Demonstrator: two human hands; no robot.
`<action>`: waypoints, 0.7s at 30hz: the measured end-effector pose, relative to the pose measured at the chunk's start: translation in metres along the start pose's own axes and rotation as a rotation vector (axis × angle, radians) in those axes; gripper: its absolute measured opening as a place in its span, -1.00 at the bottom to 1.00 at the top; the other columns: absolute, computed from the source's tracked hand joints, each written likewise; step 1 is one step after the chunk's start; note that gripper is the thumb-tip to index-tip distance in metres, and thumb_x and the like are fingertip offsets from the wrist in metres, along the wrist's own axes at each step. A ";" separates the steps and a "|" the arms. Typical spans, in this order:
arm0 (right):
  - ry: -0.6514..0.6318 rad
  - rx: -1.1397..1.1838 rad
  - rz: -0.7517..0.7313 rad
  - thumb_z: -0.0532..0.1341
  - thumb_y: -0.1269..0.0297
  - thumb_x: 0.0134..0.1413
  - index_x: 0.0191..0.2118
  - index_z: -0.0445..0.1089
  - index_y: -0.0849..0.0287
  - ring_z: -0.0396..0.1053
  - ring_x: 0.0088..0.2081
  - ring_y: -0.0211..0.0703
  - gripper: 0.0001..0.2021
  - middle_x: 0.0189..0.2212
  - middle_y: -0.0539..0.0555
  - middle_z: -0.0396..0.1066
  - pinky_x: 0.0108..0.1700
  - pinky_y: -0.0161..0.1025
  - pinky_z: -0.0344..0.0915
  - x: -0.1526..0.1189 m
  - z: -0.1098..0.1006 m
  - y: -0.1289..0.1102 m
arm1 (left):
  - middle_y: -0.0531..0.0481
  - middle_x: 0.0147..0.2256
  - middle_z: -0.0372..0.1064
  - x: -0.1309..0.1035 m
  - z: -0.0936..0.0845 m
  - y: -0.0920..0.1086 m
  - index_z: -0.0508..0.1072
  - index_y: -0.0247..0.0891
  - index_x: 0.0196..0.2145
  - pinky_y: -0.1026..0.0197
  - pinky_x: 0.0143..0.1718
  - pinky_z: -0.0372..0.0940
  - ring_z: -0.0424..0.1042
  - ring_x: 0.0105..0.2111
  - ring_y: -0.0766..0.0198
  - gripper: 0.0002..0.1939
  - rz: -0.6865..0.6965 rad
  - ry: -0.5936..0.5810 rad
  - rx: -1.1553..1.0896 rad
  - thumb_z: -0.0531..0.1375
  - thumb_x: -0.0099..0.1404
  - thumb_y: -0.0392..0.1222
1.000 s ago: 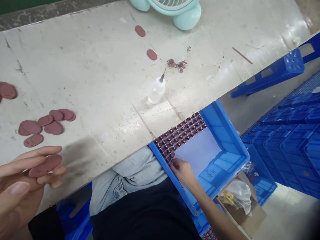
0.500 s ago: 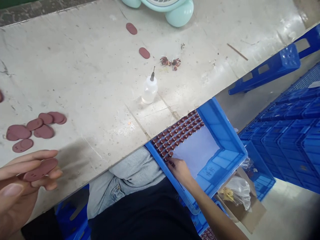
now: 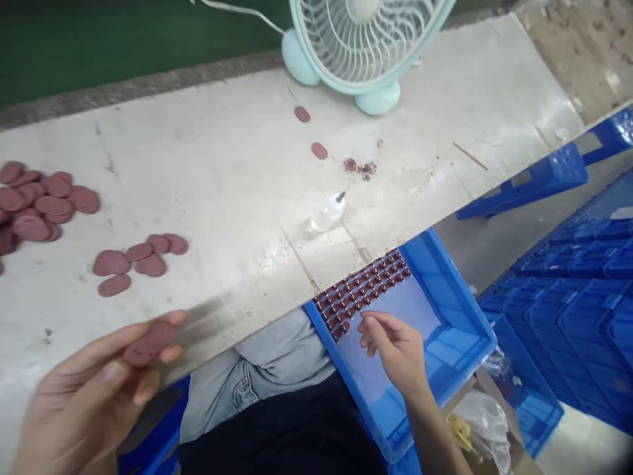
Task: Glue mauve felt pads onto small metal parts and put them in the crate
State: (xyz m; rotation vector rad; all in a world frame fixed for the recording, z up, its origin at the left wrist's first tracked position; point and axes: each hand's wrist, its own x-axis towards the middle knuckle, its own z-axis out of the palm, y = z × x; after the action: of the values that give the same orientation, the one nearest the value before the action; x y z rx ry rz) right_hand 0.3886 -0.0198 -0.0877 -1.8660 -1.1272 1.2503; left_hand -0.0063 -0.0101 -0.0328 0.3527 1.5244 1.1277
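Observation:
My left hand [image 3: 93, 396] is over the front of the table at lower left, thumb and fingers closed around a reddish-brown oval piece [image 3: 151, 344] with small holes. Whether it is one piece or two overlapping is hard to tell. My right hand [image 3: 398, 349] hovers over the blue crate [image 3: 448, 284], fingers loosely curled and apart, nothing visible in them. Rows of small dark red-brown parts [image 3: 363, 284] with shiny bits stand along the crate's table side, on a pale sheet [image 3: 420, 310]. Left of my right fingers, one part [image 3: 345, 326] ends the nearest row.
Loose ovals [image 3: 150, 265] and a larger pile [image 3: 54, 204] lie on the table [image 3: 222, 191] at left. A needle-tipped bottle [image 3: 329, 212] stands near the front edge, with a pale green fan [image 3: 378, 97] behind. Stacked blue crates [image 3: 568, 310] fill the right.
My right hand has lifted off the end of the row and moved right. My left hand still grips the oval. The view has shifted, showing more of the fan and the pile.

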 end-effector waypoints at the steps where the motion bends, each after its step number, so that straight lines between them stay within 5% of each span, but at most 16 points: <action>1: -0.010 0.117 -0.027 0.19 -0.03 0.26 -0.16 0.52 0.14 0.38 -0.60 -0.23 -0.66 -0.49 0.03 0.49 -0.65 -0.33 0.32 0.003 0.003 -0.017 | 0.00 -0.16 0.67 -0.008 0.012 -0.003 0.69 0.02 -0.25 0.37 -0.67 0.16 0.59 -0.39 0.10 -0.73 0.024 -0.036 -0.087 0.46 0.05 -0.22; 3: -0.144 0.477 -0.041 0.19 -0.05 0.26 -0.22 0.52 0.11 0.22 -0.70 -0.35 -0.67 -0.54 -0.04 0.40 -0.76 -0.43 0.16 0.012 0.016 -0.051 | -0.07 -0.21 0.68 -0.016 0.029 -0.006 0.69 -0.03 -0.29 0.41 -0.68 0.20 0.59 -0.45 0.17 -0.71 0.024 -0.050 -0.182 0.53 -0.03 -0.17; 6: -0.551 1.049 0.102 0.17 -0.15 0.26 -0.19 0.54 0.14 0.02 -0.71 -0.47 -0.56 -0.54 -0.10 0.27 -0.82 -0.57 -0.02 0.033 0.053 -0.097 | -0.15 -0.18 0.67 -0.020 0.043 -0.006 0.68 -0.11 -0.25 0.43 -0.63 0.28 0.62 -0.38 0.16 -0.69 -0.022 -0.069 -0.292 0.53 0.00 -0.14; 9: -0.806 1.337 0.215 0.05 -0.29 0.27 0.06 0.45 0.22 0.10 -0.61 -0.50 -0.35 -0.38 -0.04 0.32 -0.76 -0.67 0.04 0.061 0.090 -0.129 | -0.18 -0.12 0.65 -0.023 0.048 -0.002 0.67 -0.17 -0.21 0.43 -0.57 0.33 0.63 -0.29 0.13 -0.73 -0.065 -0.097 -0.390 0.49 0.08 -0.17; 14: -0.953 1.895 0.329 0.32 -0.07 0.13 0.23 0.15 0.21 0.29 -0.45 -0.39 -0.31 -0.25 -0.01 0.31 -0.55 -0.57 0.40 0.110 0.102 -0.141 | -0.21 -0.04 0.61 -0.028 0.048 -0.003 0.66 -0.22 -0.17 0.43 -0.51 0.37 0.63 -0.24 0.15 -0.77 -0.069 -0.246 -0.516 0.42 0.19 -0.20; 18: -0.985 1.915 0.488 0.34 0.24 0.10 0.01 0.26 0.05 0.16 -0.58 -0.32 -0.61 -0.46 -0.13 0.15 -0.64 -0.40 0.35 0.137 0.088 -0.141 | -0.25 -0.03 0.60 -0.021 0.044 -0.010 0.65 -0.25 -0.12 0.43 -0.48 0.39 0.63 -0.23 0.16 -0.78 -0.043 -0.372 -0.586 0.37 0.26 -0.23; 21: -0.945 1.852 0.468 0.29 0.22 0.16 -0.12 0.31 0.04 0.14 -0.63 -0.35 -0.79 -0.53 -0.17 0.11 -0.66 -0.42 0.29 0.121 0.091 -0.154 | -0.25 -0.04 0.61 -0.016 0.042 -0.013 0.64 -0.25 -0.10 0.43 -0.47 0.40 0.63 -0.21 0.16 -0.78 -0.037 -0.402 -0.620 0.35 0.28 -0.23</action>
State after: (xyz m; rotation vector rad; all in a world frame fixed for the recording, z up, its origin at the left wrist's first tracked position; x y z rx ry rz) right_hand 0.2785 0.1600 -0.0403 -0.0123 0.4219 2.2120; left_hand 0.0404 -0.0097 -0.0286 0.1108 0.7777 1.3403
